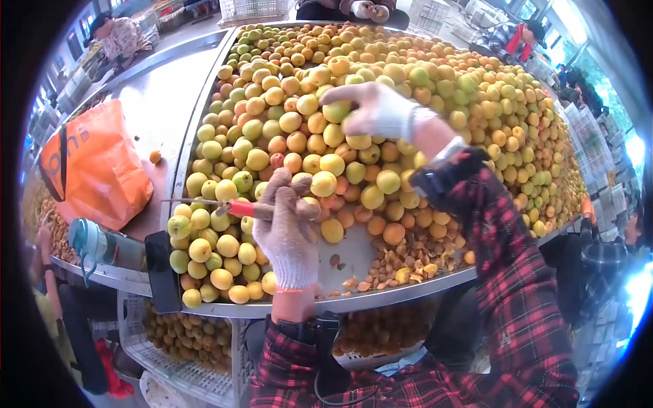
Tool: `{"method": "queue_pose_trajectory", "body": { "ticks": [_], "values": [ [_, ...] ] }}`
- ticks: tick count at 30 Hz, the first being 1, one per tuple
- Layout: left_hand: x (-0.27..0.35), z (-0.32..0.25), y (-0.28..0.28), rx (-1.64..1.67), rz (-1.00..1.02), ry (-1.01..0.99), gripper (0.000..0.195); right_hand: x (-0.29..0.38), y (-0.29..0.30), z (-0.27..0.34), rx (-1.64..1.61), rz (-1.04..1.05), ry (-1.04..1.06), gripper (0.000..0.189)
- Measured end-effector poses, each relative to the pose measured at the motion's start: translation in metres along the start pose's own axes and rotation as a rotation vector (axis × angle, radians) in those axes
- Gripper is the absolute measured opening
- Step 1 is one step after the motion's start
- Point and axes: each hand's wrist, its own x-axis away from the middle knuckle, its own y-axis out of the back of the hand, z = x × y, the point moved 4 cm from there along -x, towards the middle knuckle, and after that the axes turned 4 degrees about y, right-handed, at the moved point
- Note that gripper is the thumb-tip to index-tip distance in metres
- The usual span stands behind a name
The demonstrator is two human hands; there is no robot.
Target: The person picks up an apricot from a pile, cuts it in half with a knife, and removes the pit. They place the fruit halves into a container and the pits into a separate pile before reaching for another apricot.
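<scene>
A large heap of yellow, green and orange apricot-like fruits (372,197) covers the metal table (352,257). My left hand (288,224), in a soiled knit glove, is closed around a slim metal tool with a red handle (241,208); its thin tip points left over the fruits. My right hand (372,109), in a white glove and slightly blurred, is over the heap farther back, its thumb and index finger around a greenish fruit (336,111). Whether it grips that fruit, I cannot tell. Pits and fruit scraps (403,262) lie by the table's near edge.
On the left metal surface are an orange bag (102,168), a bottle with a teal lid (104,245) and a single small fruit (155,157). Below the table are white plastic crates (178,364) of fruit. Other people sit around; a co-worker's gloved hands (370,10) are at the far side.
</scene>
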Motion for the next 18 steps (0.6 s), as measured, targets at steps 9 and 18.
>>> {"method": "queue_pose_trajectory", "body": {
  "ticks": [9, 18],
  "values": [
    [-0.007, -0.007, 0.008, -0.025, 0.007, -0.041, 0.033, -0.027, -0.02, -0.011, -0.281, -0.234, 0.099, 0.036],
    [-0.003, 0.003, 0.005, -0.012, 0.027, -0.01, 0.033, 0.03, 0.019, -0.076, 0.034, -0.211, -0.271, 0.024]
  ]
}}
